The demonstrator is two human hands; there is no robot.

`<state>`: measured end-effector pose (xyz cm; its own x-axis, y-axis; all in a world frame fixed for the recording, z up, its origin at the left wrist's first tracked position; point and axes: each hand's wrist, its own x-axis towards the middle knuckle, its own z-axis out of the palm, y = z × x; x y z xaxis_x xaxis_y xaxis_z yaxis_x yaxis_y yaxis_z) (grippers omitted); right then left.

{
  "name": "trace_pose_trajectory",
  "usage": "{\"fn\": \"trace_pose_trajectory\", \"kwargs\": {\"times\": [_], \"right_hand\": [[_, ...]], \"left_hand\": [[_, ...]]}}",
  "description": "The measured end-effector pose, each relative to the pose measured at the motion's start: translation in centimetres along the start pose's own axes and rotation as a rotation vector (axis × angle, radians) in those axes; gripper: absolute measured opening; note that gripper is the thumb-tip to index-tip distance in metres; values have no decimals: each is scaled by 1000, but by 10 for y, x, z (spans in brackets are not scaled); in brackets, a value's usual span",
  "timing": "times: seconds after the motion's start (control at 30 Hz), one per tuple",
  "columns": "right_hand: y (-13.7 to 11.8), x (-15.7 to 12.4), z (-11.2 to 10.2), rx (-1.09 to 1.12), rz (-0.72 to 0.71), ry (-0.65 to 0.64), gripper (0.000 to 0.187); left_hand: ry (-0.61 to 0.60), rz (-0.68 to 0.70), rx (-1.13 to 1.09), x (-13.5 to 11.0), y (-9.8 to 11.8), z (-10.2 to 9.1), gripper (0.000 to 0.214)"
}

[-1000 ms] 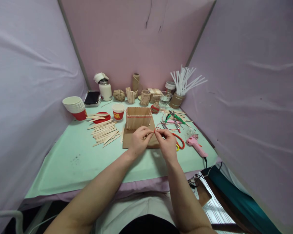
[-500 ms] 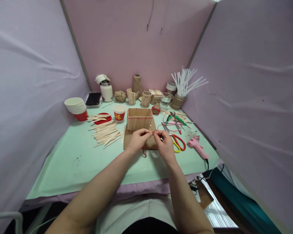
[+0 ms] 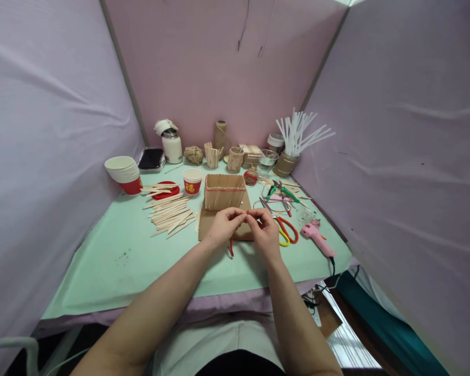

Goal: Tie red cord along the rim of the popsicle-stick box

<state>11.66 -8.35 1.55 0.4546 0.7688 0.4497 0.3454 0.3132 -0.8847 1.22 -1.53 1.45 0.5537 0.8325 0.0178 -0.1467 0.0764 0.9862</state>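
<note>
My left hand [image 3: 224, 224] and my right hand [image 3: 264, 230] meet fingertip to fingertip above a brown cardboard sheet [image 3: 208, 225]. Both pinch a red cord [image 3: 231, 247], whose loose end hangs below my left hand; a speck of red shows between the fingers. Most of the cord is hidden by my hands. Just behind them stands a box made of wooden craft sticks [image 3: 222, 196], upright on the cardboard, with red cord along its rim. Scissors [image 3: 290, 230] with red and yellow handles lie right beside my right hand.
Loose craft sticks [image 3: 171, 215] and paper cups [image 3: 123, 172] are on the left. On the right lie green-handled pliers [image 3: 288, 192] and a pink glue gun [image 3: 318, 237] with its cable. A ball of red cord [image 3: 251, 177], a glass of water [image 3: 266, 163] and jars line the back.
My fingertips have drawn closer together over the red cord, showing less of it between them. The hanging end has shifted slightly lower. The view has moved very slightly.
</note>
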Motion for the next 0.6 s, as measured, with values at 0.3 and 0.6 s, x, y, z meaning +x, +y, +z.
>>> {"fn": "trace_pose_trajectory", "kwargs": {"times": [0.3,0.6], "right_hand": [[15,4,-2,462,348,158,22],[15,10,-13,482,437,6,28]], "left_hand": [[-13,57,307,-4,5,4,20],[26,76,252,-2,3,0,23]]}}
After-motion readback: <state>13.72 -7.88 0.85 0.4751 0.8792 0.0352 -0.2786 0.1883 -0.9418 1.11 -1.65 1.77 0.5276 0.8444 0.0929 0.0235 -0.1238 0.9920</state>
